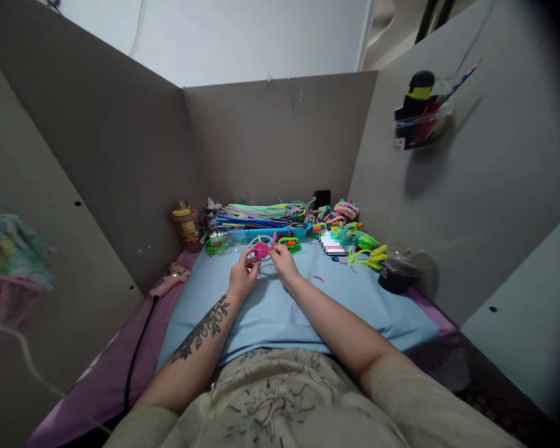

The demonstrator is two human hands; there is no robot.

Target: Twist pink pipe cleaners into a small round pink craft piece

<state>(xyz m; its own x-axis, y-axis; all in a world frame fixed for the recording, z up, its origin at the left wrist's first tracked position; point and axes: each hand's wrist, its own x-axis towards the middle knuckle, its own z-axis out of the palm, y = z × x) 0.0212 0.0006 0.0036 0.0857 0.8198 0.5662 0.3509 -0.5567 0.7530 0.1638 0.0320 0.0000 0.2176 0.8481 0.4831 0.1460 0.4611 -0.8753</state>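
A small bright pink fuzzy piece (261,250), which looks like coiled pipe cleaner, is held up over the middle of the light blue cloth (261,311). My left hand (243,274) grips it from the left, thumb and fingers closed on its edge. On the other side my right hand (284,261) pinches at its right edge, where a pink strand sticks upward. The exact hold of the right fingertips is too small to make out. Just behind the hands sits a green fuzzy figure (289,243) with orange and red bits.
A blue tray (280,234) of colourful pipe cleaners lies at the back. A pink glue gun (170,281) with a black cord is on the left, near a brown cup (186,225). Yellow pipe cleaners (368,256) and a dark lidded cup (396,271) stand right. Grey panels enclose the table.
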